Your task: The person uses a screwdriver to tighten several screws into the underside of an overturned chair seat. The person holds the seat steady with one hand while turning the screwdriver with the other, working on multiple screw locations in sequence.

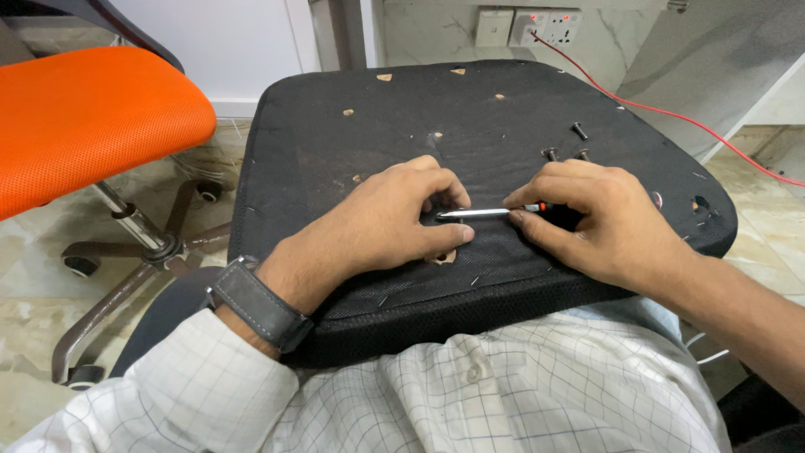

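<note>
Now | both hands (394,220) grip screwdriver (480,213) | tip apparently on seat cushion (335,143)

We see a screwdriver (482,213) with a shiny metal shaft and red-and-black handle, lying level, tip pointing left, low over the upturned black seat base (352,134) resting near us, fabric stapled underneath.

We cannot see the screwdriver (486,213) tip: the left hand (394,218) covers it. Its handle lies mostly inside the right hand (599,218), with only a small orange part exposed. The seat cushion (352,134) near edge is hidden behind our shirt (470,386). The orange chair (84,117) is cut off by the left edge. The red cable (671,113) leaves the frame at right. The bolts (579,130) are too small to identify by type.
</note>
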